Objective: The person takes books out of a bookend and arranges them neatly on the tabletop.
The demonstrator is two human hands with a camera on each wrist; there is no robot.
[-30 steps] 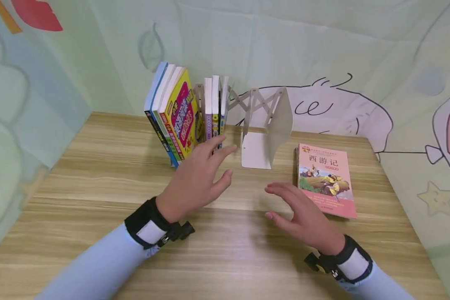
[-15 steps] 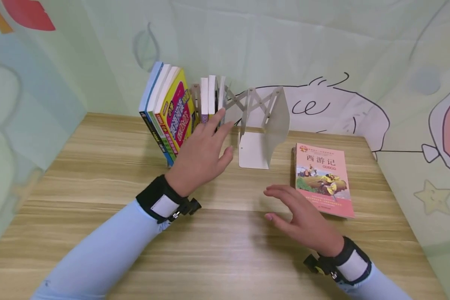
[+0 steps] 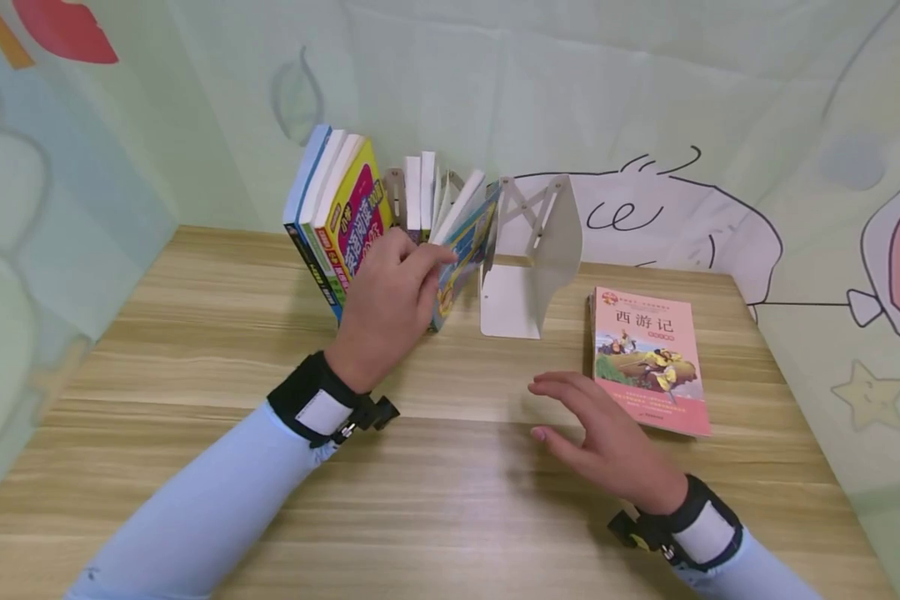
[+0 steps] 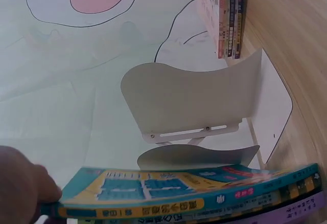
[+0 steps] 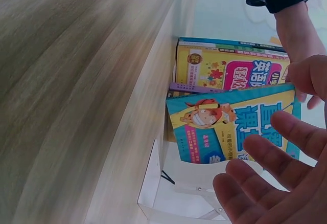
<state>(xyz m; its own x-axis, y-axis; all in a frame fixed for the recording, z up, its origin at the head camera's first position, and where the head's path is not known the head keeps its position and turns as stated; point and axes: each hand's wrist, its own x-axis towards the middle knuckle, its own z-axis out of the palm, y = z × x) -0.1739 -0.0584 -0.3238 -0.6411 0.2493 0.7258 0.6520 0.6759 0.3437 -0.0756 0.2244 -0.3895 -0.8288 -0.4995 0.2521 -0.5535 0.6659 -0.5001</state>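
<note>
One blue book (image 3: pixel 461 250) is tipped out of the rack (image 3: pixel 540 242) in the head view, pinched at its top by the left hand (image 3: pixel 386 312); the right hand (image 3: pixel 607 433) hovers relaxed and empty over the desk (image 3: pixel 195 350), right of the rack. Left wrist view: a fingertip grips the book's (image 4: pixel 194 191) edge before the rack (image 4: pixel 194 98). Right wrist view: the open fingers (image 5: pixel 276 168) face the book's (image 5: pixel 230 127) cover. Pulling-out seems underway; next calls for drawing it clear without toppling neighbours.
</note>
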